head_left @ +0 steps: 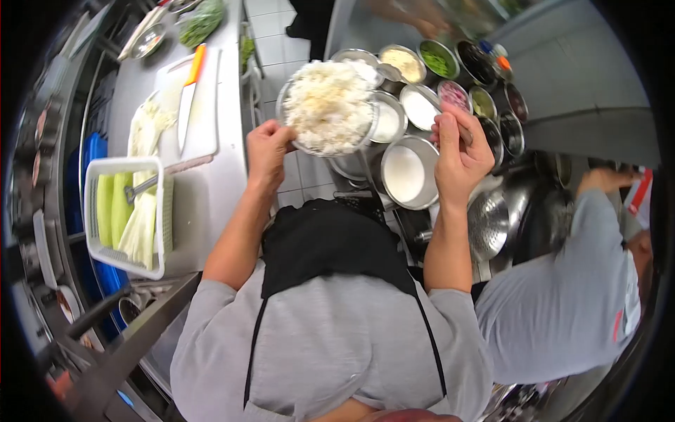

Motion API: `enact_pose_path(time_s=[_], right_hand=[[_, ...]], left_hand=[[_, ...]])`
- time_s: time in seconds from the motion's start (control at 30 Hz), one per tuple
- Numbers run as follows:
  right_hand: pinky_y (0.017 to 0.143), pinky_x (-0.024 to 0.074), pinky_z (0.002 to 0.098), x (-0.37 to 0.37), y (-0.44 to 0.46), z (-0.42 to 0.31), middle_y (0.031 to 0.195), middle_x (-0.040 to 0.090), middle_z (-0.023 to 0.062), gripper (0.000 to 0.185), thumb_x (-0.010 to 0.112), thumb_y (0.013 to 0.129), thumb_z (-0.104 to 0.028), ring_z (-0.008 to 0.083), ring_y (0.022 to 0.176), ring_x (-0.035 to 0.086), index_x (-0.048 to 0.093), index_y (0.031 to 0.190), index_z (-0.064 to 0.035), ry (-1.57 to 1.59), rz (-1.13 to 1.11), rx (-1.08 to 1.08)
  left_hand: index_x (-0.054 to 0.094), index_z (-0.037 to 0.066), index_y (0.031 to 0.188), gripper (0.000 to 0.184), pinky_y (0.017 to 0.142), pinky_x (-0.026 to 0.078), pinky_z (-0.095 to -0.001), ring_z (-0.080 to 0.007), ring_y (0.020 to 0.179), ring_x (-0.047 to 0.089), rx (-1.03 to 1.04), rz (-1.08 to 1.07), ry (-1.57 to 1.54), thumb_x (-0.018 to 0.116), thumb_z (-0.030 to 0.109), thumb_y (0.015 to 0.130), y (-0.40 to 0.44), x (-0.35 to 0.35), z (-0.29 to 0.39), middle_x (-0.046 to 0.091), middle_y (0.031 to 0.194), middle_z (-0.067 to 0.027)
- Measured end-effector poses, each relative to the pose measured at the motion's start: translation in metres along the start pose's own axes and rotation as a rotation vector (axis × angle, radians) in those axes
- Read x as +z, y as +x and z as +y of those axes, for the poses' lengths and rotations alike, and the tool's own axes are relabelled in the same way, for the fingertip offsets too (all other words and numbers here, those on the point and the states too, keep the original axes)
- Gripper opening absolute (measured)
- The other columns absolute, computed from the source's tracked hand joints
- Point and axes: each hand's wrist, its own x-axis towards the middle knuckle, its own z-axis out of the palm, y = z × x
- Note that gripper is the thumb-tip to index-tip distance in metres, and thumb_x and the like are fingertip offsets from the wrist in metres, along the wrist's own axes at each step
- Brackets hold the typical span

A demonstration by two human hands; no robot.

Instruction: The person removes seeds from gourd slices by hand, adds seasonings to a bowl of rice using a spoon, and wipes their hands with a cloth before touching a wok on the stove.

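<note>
My left hand [269, 153] grips the near left rim of a metal bowl [362, 144], its thumb over the edge. White cooked rice [327, 105], yellowish in patches, is heaped in the bowl. My right hand [463, 149] is closed round the handle of a metal spoon [424, 91]. The spoon reaches up and left, its head over the containers beside the rice bowl. Below it are a tub of white powder [388, 119] and another tub with white contents [419, 109]. A larger pot [406, 174] with white contents stands just left of my right wrist.
Chopped greens [437, 62] and pinkish pieces [453, 94] fill other tubs. A perforated ladle [488, 224] lies at the right, near a co-worker's sleeve [594, 232]. On the left counter are a knife [187, 112], a cutting board [204, 130] and a white basket [163, 239] of pale green vegetables.
</note>
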Motion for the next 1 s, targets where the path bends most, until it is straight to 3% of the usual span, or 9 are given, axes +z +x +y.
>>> enact_pose_path(time_s=[0.13,0.33,0.4,0.43,0.47,0.6,0.7,0.83,1.0], right_hand=[[0.062,0.0484,0.0194,-0.023,-0.003,0.026,0.083,0.069,0.0047,0.014,0.067,0.094,-0.007,0.0062,0.071,0.062,0.070,0.103,0.0032,-0.061,0.103,0.131],[0.061,0.0512,0.0223,-0.032,-0.035,0.076,0.079,0.069,0.0028,0.015,0.067,0.096,-0.014,0.0073,0.068,0.061,0.071,0.101,-0.0009,-0.167,0.027,0.342],[0.063,0.0537,0.0289,-0.029,-0.041,0.086,0.080,0.071,0.0053,0.016,0.069,0.094,-0.015,0.0120,0.068,0.065,0.072,0.099,-0.0009,-0.484,0.019,-0.025],[0.065,0.0528,0.0400,-0.025,-0.046,0.094,0.084,0.070,0.0155,0.014,0.069,0.090,-0.018,0.0340,0.074,0.067,0.071,0.091,-0.0041,-0.466,0.090,0.034],[0.064,0.0517,0.0403,-0.024,-0.043,0.082,0.080,0.068,0.0167,0.013,0.068,0.090,-0.018,0.0351,0.072,0.066,0.071,0.091,-0.0052,-0.476,0.075,0.002],[0.061,0.0494,0.0396,-0.018,-0.045,0.077,0.076,0.067,0.0172,0.012,0.064,0.090,-0.010,0.0341,0.068,0.066,0.068,0.090,0.0009,-0.336,0.064,0.183],[0.056,0.0493,0.0361,0.006,-0.050,0.084,0.068,0.066,0.0156,0.014,0.063,0.091,-0.011,0.0268,0.059,0.066,0.068,0.089,0.0020,-0.267,0.112,0.296],[0.044,0.0462,0.0285,0.017,-0.053,0.129,0.057,0.063,0.0064,0.021,0.061,0.096,-0.017,0.0108,0.049,0.061,0.067,0.090,0.0025,0.080,0.240,0.551],[0.050,0.0516,0.0278,-0.005,-0.043,0.102,0.073,0.065,0.0096,0.008,0.061,0.094,-0.004,0.0145,0.058,0.061,0.064,0.095,0.0031,0.395,0.305,0.787]], left_hand=[[0.052,0.007,0.063,0.022,0.058,0.055,-0.0278,-0.0100,0.057,0.055,-0.050,-0.001,-0.024,0.065,-0.002,0.078,0.002,-0.008,0.000,0.057,0.064,-0.0021],[0.052,0.009,0.066,0.021,0.051,0.039,-0.0237,-0.0075,0.055,0.048,-0.037,-0.004,0.038,0.066,0.001,0.079,0.007,-0.019,-0.008,0.054,0.065,0.0022],[0.056,0.009,0.071,0.014,0.050,0.033,-0.0241,-0.0071,0.055,0.048,-0.017,0.071,0.188,0.065,0.006,0.082,0.002,-0.027,-0.008,0.055,0.066,0.0034],[0.059,0.008,0.074,0.010,0.053,0.038,-0.0233,-0.0068,0.057,0.049,-0.048,0.047,0.110,0.063,0.010,0.084,-0.002,-0.016,-0.006,0.056,0.067,0.0038],[0.061,0.006,0.080,0.005,0.055,0.043,-0.0236,-0.0073,0.061,0.053,-0.047,0.027,0.104,0.063,0.009,0.084,-0.006,-0.009,0.002,0.059,0.071,0.0024],[0.054,0.008,0.079,0.010,0.056,0.047,-0.0222,-0.0064,0.062,0.055,-0.059,0.008,0.096,0.061,0.004,0.084,0.003,-0.033,-0.011,0.058,0.075,0.0021],[0.050,0.010,0.078,0.015,0.055,0.046,-0.0209,-0.0061,0.061,0.053,-0.069,-0.081,0.077,0.062,0.004,0.084,0.017,-0.057,-0.015,0.055,0.074,0.0033],[0.051,0.010,0.075,0.016,0.049,0.037,-0.0190,-0.0054,0.058,0.049,-0.058,0.041,0.052,0.062,0.004,0.083,0.005,-0.027,-0.009,0.055,0.071,0.0030],[0.051,0.013,0.070,0.017,0.048,0.030,-0.0224,-0.0042,0.054,0.040,-0.032,0.051,0.105,0.064,0.006,0.079,0.001,-0.032,-0.006,0.047,0.065,0.0070]])
